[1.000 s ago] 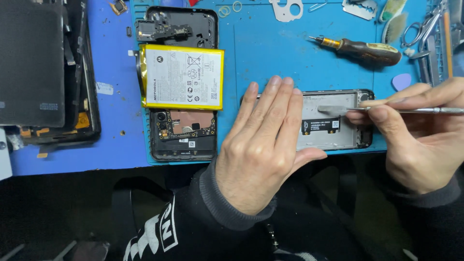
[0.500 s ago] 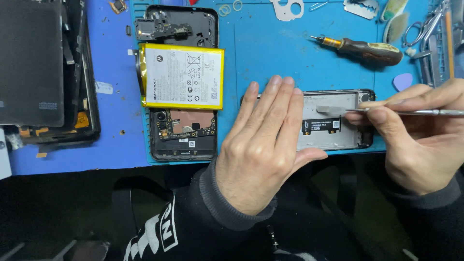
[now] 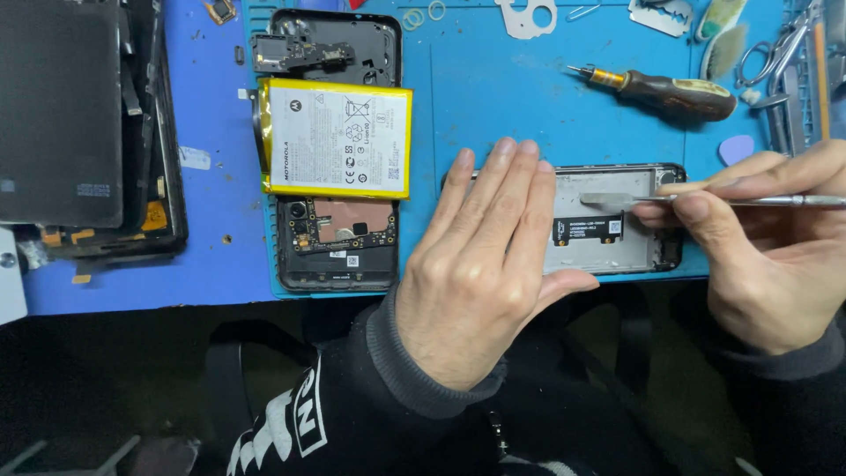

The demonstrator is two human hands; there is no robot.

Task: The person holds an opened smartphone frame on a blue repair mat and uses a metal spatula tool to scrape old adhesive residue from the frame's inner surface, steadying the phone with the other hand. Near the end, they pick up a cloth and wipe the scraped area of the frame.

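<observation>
blue repair mat underlies everything: at centre right the left hand lies flat, fingers open, pinning the phone frame while the right hand pinches a metal spudger; better kept shallow, pressure steady, judging by the angle.

Very little changed over the last second. The left hand lay flat on the silver phone frame exactly as it had, fingers pointing to about 1 o'clock. The right hand kept its pinch on the metal spudger; the flat tip sat at the same spot on the frame, perhaps a hair nearer 9 o'clock, too slight to be sure of.
</observation>
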